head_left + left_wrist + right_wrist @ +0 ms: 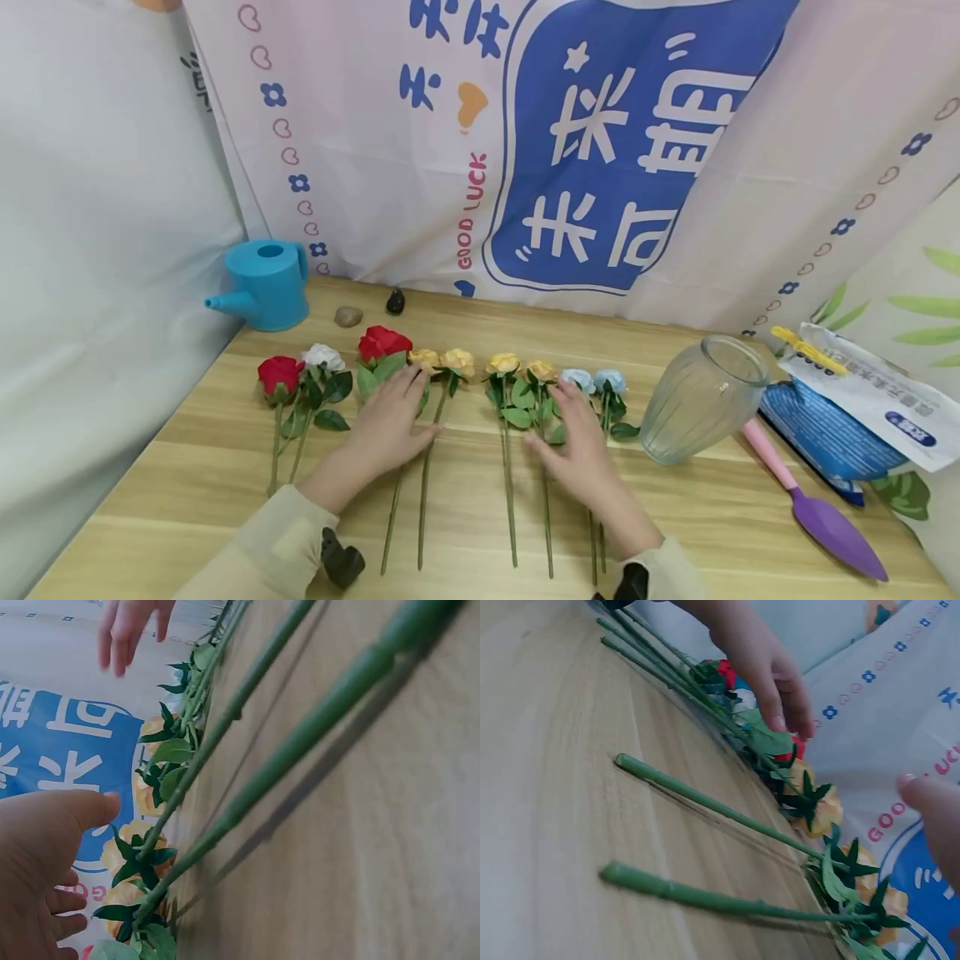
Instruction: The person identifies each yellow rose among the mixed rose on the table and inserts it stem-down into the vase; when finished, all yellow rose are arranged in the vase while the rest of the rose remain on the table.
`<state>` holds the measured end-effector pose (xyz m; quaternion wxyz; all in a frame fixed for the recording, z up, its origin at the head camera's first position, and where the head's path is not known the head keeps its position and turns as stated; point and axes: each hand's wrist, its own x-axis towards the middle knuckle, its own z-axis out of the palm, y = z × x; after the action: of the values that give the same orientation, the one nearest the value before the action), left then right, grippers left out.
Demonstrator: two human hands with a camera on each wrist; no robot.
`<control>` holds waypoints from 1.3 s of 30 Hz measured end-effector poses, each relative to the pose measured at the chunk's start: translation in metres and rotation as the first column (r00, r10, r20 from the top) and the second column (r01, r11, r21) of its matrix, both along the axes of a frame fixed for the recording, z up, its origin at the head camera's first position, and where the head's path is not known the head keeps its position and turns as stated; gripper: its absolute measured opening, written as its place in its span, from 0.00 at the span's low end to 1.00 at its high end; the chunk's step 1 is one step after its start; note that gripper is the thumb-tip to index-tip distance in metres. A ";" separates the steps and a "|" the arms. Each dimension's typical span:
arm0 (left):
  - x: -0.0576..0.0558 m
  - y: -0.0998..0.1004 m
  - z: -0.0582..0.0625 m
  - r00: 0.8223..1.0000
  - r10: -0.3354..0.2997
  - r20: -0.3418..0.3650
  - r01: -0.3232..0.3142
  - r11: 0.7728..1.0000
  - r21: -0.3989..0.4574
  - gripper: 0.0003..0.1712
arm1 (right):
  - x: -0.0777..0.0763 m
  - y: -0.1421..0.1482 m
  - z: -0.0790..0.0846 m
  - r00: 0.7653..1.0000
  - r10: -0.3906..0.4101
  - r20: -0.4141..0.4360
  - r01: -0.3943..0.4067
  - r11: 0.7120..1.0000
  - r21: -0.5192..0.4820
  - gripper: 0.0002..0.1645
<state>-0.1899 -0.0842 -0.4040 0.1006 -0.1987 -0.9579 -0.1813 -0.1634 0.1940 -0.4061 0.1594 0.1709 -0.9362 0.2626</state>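
Observation:
My left hand (386, 421) is held over the stem of a tall red rose (384, 340), fingers spread and nothing in its grasp. Right beside its fingertips lie two yellow roses (457, 362). Another yellow pair (502, 363) lies in the middle, left of my right hand (583, 454). That hand hovers with loosely extended fingers close to two light blue roses (611, 381), partly covering their stems. In the left wrist view, bare green stems (262, 784) run past the open left hand (34, 855). A red rose (281, 373) and a white rose (324, 357) lie further left.
At the back left stands a blue watering can (266, 287), with a brown stone (348, 317) and a black stone (395, 302) nearby. On the right are a glass vase (697, 404), a purple trowel (836, 533) with a pink handle, and a blue-and-white bag (847, 425) with a yellow clip (810, 350).

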 end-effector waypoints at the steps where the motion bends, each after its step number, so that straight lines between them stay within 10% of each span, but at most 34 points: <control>1: 0.000 -0.001 0.001 1.000 -0.001 -0.005 0.001 1.000 0.023 0.46 | 0.003 0.005 0.002 0.998 0.028 -0.049 -0.032 0.996 -0.083 0.40; 4: 0.000 -0.006 0.004 1.000 -0.001 -0.008 0.002 0.998 0.063 0.44 | 0.012 0.023 0.007 0.955 0.120 -0.271 -0.210 0.919 -0.332 0.27; 9: 0.003 -0.017 0.004 1.000 0.014 0.009 -0.015 0.996 0.087 0.41 | 0.029 0.064 0.017 0.826 0.049 -0.562 -0.457 0.643 -0.615 0.06; 14: 0.007 -0.026 0.003 0.997 0.041 0.069 -0.049 0.992 0.118 0.38 | 0.034 0.103 0.034 0.782 -0.315 -0.538 -0.463 0.284 -0.839 0.01; 17: 0.008 -0.030 0.002 0.993 0.059 0.105 -0.073 0.988 0.135 0.36 | 0.031 0.120 0.039 0.817 -0.357 -0.452 -0.428 0.150 -0.891 0.08; 19: 0.009 -0.033 0.002 0.991 0.061 0.120 -0.078 0.987 0.143 0.35 | 0.030 0.128 0.038 0.887 -0.332 -0.321 -0.284 0.157 -0.946 0.16; 21: 0.009 -0.035 0.001 0.989 0.062 0.133 -0.082 0.985 0.149 0.34 | 0.029 0.135 0.035 0.948 -0.284 -0.143 -0.076 0.234 -0.969 0.25; 24: 0.009 -0.039 0.001 0.984 0.064 0.165 -0.093 0.981 0.173 0.30 | 0.027 0.143 0.031 0.972 -0.223 0.073 0.158 0.392 -0.906 0.36; 27: 0.009 -0.042 0.003 0.979 0.062 0.196 -0.102 0.975 0.200 0.25 | 0.024 0.146 0.028 0.973 -0.180 0.143 0.213 0.465 -0.859 0.43; 39: -0.008 -0.029 -0.009 0.891 0.046 0.451 -0.260 0.867 0.425 0.10 | 0.021 0.147 0.026 0.964 -0.224 0.140 0.227 0.433 -0.872 0.49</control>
<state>-0.1982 -0.1129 -0.4134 -0.0513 -0.0449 -0.8953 -0.4402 -0.1428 0.3413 -0.3805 0.2569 -0.0627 -0.6800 0.6839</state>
